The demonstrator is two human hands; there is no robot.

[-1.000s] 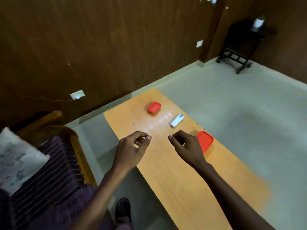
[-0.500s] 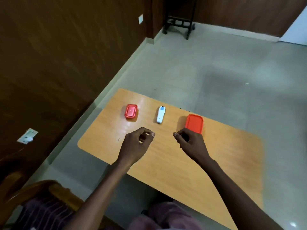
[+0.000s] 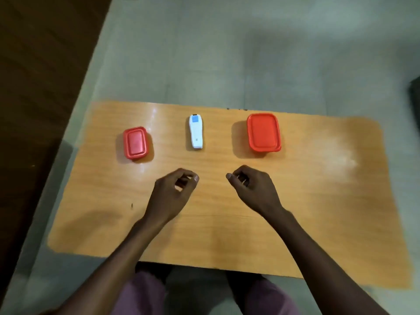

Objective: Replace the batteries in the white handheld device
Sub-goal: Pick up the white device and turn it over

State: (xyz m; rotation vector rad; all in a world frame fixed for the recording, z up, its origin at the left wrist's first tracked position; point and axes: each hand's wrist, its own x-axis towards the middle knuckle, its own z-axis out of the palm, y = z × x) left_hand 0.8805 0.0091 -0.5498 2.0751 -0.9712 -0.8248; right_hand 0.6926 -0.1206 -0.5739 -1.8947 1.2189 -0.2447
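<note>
Overhead, a white handheld device [image 3: 196, 132] lies flat on a wooden table [image 3: 318, 201], between a small red lidded box [image 3: 135, 142] and a larger one [image 3: 263, 132]. Nearer, the left hand [image 3: 172, 194] and right hand [image 3: 254, 189] hover loosely curled, grasping nothing.

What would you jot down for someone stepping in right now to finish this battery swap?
Left hand: loosely curled above the table, holding nothing.
Right hand: the same, empty.
White handheld device: lying flat mid-table, beyond both hands, untouched.
Small red container: left of the device, lid on.
Large red container: right of the device, lid on.
Done: nothing visible yet; no batteries in sight.
Left: pick up the device, open it, take the old batteries out, put new ones in, close it. The containers may hold batteries, but I cannot tell.
</note>
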